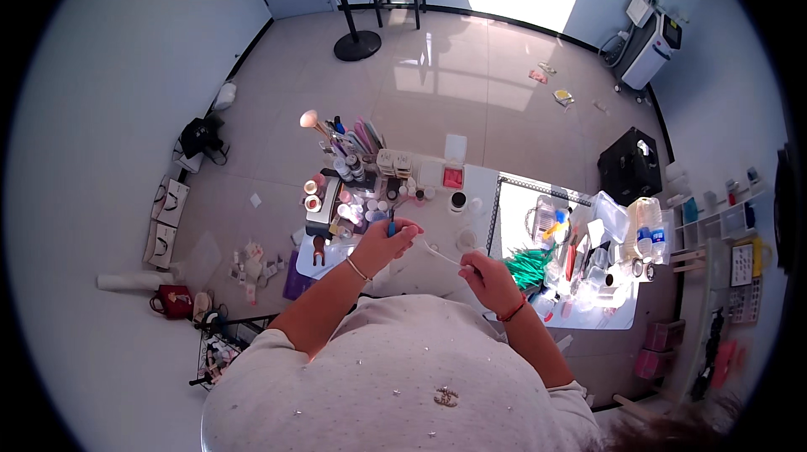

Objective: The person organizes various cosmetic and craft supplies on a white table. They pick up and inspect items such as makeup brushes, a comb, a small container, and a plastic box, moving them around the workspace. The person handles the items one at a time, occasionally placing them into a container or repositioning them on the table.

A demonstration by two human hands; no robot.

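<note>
My left hand (385, 244) is closed around a slim tool with a blue part (391, 228) and a dark upper end; its exact kind is too small to tell. To the right, my right hand (491, 282) pinches the end of a thin white strand (440, 254). The strand's other end curves up toward my left fingertips; whether it touches them I cannot tell. Both hands are above the near part of the white table (403, 277). Beyond them stands an open dark-topped jar (457, 201), with a small red box (453, 177) behind it.
Small jars (376, 210), bottles (343, 168) and a large makeup brush (309, 119) crowd the table's left side. On the right lie green tinsel-like strips (528, 267) and a clear plastic container (646, 214). A black case (630, 163) and a pedestal fan (357, 44) stand on the floor.
</note>
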